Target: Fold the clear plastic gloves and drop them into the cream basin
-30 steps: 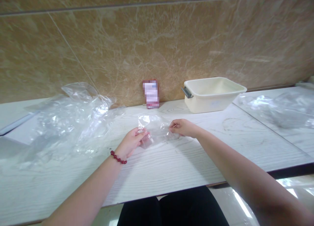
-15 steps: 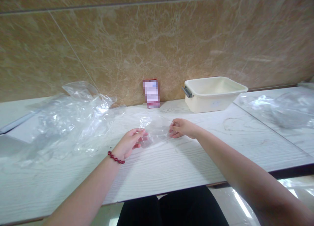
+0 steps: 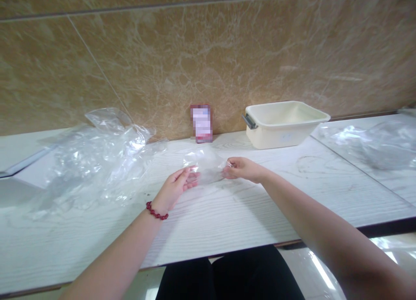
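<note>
Between my hands, above the middle of the table, a clear plastic bag point(image 3: 208, 167) is held up by its two sides. My left hand point(image 3: 177, 185), with a dark red bead bracelet point(image 3: 157, 211) at the wrist, pinches the bag's left edge between thumb and fingers. On the right edge, my right hand point(image 3: 242, 169) grips the film with thumb and curled fingers. The bag looks thin and see-through, and I make out nothing inside it.
A heap of clear plastic bags point(image 3: 97, 161) spreads over the left of the white table point(image 3: 208, 235). More clear plastic point(image 3: 377, 144) lies at the far right. A cream bin point(image 3: 276, 135) with a grey handle and a blurred red-and-white card point(image 3: 203, 124) stand by the marble wall point(image 3: 208, 61).
My left hand has shifted slightly up and right, its fingers now closer together on the bag. The bag has tilted and its lower edge has risen. My right hand has barely moved.
</note>
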Motion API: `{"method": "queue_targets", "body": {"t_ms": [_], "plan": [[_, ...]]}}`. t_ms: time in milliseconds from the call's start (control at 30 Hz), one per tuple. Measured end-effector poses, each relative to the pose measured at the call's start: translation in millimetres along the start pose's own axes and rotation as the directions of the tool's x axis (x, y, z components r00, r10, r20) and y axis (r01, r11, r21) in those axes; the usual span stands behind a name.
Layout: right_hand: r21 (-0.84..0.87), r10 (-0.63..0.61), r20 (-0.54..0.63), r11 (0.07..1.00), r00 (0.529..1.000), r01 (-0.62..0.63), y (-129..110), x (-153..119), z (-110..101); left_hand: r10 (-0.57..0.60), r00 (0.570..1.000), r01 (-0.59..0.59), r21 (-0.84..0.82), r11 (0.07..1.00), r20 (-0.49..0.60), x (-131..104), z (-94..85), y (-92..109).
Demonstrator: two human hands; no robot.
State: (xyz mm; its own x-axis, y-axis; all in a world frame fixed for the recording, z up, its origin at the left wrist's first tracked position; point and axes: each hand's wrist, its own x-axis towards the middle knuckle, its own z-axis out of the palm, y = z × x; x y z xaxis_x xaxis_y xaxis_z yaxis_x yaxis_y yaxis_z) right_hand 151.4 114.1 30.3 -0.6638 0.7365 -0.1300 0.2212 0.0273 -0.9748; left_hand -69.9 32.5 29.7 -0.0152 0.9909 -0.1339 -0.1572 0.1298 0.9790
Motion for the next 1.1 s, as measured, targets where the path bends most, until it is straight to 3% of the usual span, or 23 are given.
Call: {"method": "queue_targets", "body": {"t_ms": [133,267,400,467,533,667,800,1000,1100], "plan": [[0.066,0.085,0.008,0.994,0.996,-0.085,1,2,2,-0.087,0.996,0.089,0.077,0.993,-0.031,0,-1.3,0],[0.022,0.169,-0.064,0.986,0.984,-0.168,1,4,2,-0.096,0.991,0.105,0.093,0.99,-0.095,6,-3.7,-3],[-0.225,0.051,-0.145,0.971,0.988,-0.083,0,10,1,-0.073,0.989,0.092,0.152,0.984,-0.126,13,-4.5,-4],[-0.391,-0.049,-0.221,0.919,0.974,-0.042,-2,16,0,-0.074,0.99,0.099,0.217,0.971,-0.118,17,-4.5,0],[-0.503,-0.084,-0.297,0.86,0.951,-0.081,-7,25,-1,-0.068,0.992,0.097,0.305,0.948,-0.104,23,-4.9,8],[-0.607,0.018,-0.339,0.76,0.941,-0.233,-19,42,-3,-0.064,0.986,0.125,0.423,0.897,-0.156,38,-8.0,22],[-0.655,0.064,-0.355,0.695,0.933,-0.297,-27,49,-4,-0.083,0.971,0.176,0.434,0.883,-0.224,50,-12.0,22],[-0.625,0.054,-0.328,0.737,0.943,-0.259,-16,41,-5,-0.002,0.975,0.113,0.485,0.867,-0.223,51,-19.8,8],[-0.586,-0.007,-0.395,0.772,0.918,-0.246,-7,42,-2,0.115,0.961,0.089,0.68,0.728,-0.249,53,-24.4,5]]}}
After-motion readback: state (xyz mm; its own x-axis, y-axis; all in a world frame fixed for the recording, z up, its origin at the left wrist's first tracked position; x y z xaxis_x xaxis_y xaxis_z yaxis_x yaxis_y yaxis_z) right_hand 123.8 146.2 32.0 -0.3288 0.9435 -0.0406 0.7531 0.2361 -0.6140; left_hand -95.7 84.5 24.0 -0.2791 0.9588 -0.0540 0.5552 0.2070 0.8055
